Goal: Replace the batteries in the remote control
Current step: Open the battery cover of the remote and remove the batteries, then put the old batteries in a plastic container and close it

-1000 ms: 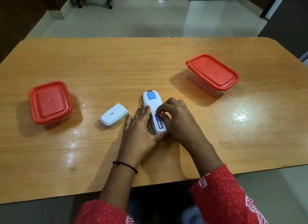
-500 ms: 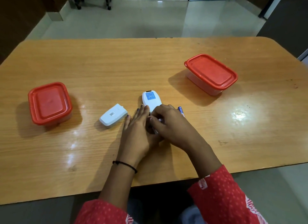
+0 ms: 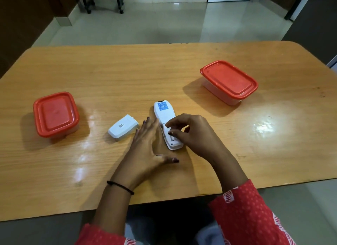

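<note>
**A:** why's the left hand (image 3: 147,144) just lying flat, not gripping anything?

**B:** looks like a brace imo. The fingers are straight and relaxed along the left edge of the remote (image 3: 162,111), and the thumb sticks out just short of its near end. That'd stop it skidding on the tabletop (image 3: 182,66) while the other hand works.

**A:** and the right hand (image 3: 191,133)?

**B:** arched over the remote's near half, fingers curled, tips down in the open battery bay (image 3: 168,133). The bay looks empty where I can see it. Can't tell if there's a battery pinched under those fingers, they hide it.

**A:** so the remote's face down?

**B:** yep, back up, label end pointing away past both hands. The cover (image 3: 123,130) is parked just left of the left fingertips, probably to keep it within reach. Further out there's a red-lidded box (image 3: 55,114) well off to the left. A second box (image 3: 228,80) sits beyond the right hand. Both are shut.
</note>
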`<state>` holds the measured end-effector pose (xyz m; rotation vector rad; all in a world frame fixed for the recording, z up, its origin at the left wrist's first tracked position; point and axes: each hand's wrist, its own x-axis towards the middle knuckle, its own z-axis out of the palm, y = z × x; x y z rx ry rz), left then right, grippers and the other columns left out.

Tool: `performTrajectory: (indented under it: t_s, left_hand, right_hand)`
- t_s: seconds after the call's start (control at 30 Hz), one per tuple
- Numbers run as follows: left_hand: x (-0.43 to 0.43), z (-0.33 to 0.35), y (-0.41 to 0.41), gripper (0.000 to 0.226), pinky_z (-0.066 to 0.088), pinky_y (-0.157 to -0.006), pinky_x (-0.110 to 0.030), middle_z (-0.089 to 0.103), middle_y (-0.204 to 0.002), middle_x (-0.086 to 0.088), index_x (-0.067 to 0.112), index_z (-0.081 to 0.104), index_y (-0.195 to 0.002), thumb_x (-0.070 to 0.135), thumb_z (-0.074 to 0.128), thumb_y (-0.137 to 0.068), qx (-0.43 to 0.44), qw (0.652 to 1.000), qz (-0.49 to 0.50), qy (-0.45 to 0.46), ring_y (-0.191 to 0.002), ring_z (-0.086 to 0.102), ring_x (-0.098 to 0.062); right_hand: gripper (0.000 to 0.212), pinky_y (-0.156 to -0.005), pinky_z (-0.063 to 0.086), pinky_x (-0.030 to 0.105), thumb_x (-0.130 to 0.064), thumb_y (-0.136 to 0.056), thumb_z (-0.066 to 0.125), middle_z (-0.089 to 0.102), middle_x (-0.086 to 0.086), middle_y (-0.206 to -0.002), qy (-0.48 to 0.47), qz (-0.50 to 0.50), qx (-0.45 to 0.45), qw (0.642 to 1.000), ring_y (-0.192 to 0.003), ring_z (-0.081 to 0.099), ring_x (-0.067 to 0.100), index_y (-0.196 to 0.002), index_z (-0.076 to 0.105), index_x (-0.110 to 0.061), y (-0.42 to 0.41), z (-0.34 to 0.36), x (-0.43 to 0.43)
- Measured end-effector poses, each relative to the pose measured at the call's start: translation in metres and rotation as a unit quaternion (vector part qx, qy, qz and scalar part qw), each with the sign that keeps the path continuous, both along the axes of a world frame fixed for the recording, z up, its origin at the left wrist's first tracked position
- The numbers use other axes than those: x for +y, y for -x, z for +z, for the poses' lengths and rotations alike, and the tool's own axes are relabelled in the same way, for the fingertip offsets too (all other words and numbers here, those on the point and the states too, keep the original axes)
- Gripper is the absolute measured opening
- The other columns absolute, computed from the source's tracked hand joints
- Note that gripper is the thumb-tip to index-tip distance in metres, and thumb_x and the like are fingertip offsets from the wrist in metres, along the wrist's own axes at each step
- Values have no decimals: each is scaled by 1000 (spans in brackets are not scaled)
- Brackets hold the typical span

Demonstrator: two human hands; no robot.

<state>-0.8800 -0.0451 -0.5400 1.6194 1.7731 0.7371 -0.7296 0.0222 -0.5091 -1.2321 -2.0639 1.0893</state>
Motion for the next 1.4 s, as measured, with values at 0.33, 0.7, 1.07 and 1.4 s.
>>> performTrajectory:
  t_s: [0.33, 0.7, 1.07, 1.4]
  left_hand:
    - [-20, 13, 20, 22, 31, -93, -32, 51, -97, 17, 41, 59, -65, 40, 80, -65, 124, 992, 7, 7, -105, 39, -8]
    - [10, 25, -50, 25, 36, -75, -2, 56, -88, 19, 18, 62, -91, 16, 79, -72, -27, 979, 39, -200, -85, 50, 10]
    - [16, 6, -54, 62, 28, -110, -22, 45, -138, 12, 24, 50, -133, 32, 74, -77, -25, 990, 61, -126, -136, 32, -4]
    - [18, 1, -49, 58, 21, -109, -9, 46, -142, 8, 24, 51, -132, 28, 74, -79, -13, 991, 56, -123, -138, 30, -6]
  right_hand:
    - [15, -62, 40, 7, -13, -83, 69, 66, -11, -75, 21, -65, 51, 996, -71, 57, -5, -95, 72, -22, -23, 2, -9]
    - [11, -59, 49, 21, -5, -78, 72, 75, 11, -81, 108, -104, 164, 975, -68, 63, 11, -88, 76, -7, -58, 14, -10]
    - [8, -55, 38, 8, -14, -79, 71, 69, -4, -78, -6, -322, 29, 946, -68, 57, -1, -85, 75, -17, -55, -27, 4]
    - [20, -58, 37, 10, -12, -78, 71, 66, -1, -86, -24, -296, -18, 955, -68, 52, 1, -97, 72, -15, -54, -32, 6]
